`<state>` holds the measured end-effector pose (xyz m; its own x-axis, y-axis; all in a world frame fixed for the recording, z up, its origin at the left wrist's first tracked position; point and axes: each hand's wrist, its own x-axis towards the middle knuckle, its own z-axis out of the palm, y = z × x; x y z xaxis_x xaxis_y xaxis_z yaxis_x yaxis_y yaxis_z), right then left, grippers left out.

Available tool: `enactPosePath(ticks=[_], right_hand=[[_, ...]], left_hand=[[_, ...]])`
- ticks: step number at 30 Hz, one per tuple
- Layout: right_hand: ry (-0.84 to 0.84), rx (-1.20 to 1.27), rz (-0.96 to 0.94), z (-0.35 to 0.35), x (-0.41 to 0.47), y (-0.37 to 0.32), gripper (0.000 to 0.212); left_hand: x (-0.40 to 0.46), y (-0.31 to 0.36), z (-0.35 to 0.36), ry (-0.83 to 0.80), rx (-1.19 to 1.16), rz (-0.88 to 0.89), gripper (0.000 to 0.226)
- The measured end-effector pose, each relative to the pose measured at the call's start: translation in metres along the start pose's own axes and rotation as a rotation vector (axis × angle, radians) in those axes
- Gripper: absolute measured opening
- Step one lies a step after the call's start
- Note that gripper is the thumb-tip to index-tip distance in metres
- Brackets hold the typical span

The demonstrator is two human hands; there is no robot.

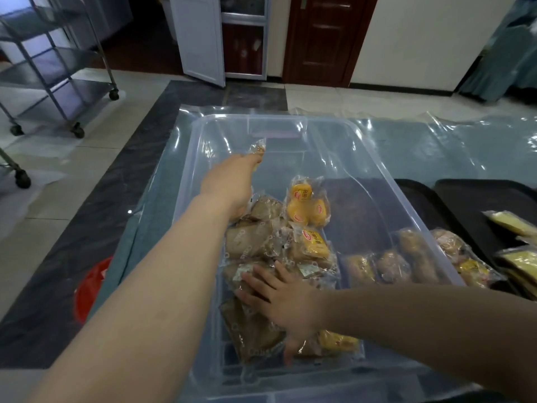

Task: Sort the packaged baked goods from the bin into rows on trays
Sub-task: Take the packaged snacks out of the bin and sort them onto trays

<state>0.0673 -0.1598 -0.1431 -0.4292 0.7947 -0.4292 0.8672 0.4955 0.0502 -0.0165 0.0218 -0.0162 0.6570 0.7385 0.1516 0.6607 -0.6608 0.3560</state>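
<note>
Fingers of the left hand [232, 181] are reaching toward the far-left wall of the clear bin [406, 199] and appear to be pinching a small clear-wrapped packet [258, 148], which is sticking up just beyond the fingertips; the grip itself is hidden behind the back of the hand, so it is being read as a judgement. Fingers of the right hand [279, 298] are lying spread and straight, pressing flat on the heap of brown wrapped buns [250, 242] in the near half of the bin, gripping nothing.

Relation governing the coming move: the trays are lying to the right of the bin, so the packet in the left hand is sitting on the far side from its destination and would have to cross the bin, whereas the right hand is the nearer one to the trays. Packets in the heap are lying at mixed angles, with no common long axis.

Contents: the bin is holding the brown buns, a yellow multi-cake packet [308, 205] and a yellow-labelled packet [312, 245] beside it; its far-right part is showing bare floor. A dark tray [412, 187] beside the bin is carrying a row of brown rolls [415, 254], seen partly through the bin wall. Another dark tray [479, 199] is carrying pale yellow flat packets [511, 222] at the right edge.
</note>
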Motion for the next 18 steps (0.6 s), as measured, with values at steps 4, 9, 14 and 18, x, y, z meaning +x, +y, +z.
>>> enactPosePath(ticks=[4, 9, 14, 18], right_hand=[[0.055, 0.023, 0.01, 0.009, 0.009, -0.004, 0.136], [0.1, 0.03, -0.002, 0.002, 0.008, 0.006, 0.098], [0.121, -0.005, -0.005, -0.03, 0.007, 0.025, 0.065], [0.135, 0.069, -0.037, -0.049, -0.005, 0.037, 0.06]], left_hand=[[0.001, -0.004, 0.002, -0.023, -0.006, -0.009, 0.071], [0.002, -0.002, 0.003, -0.037, 0.001, -0.01, 0.069], [0.0, 0.0, 0.0, -0.044, 0.003, -0.026, 0.073], [-0.005, 0.005, -0.007, -0.032, -0.017, -0.021, 0.079]])
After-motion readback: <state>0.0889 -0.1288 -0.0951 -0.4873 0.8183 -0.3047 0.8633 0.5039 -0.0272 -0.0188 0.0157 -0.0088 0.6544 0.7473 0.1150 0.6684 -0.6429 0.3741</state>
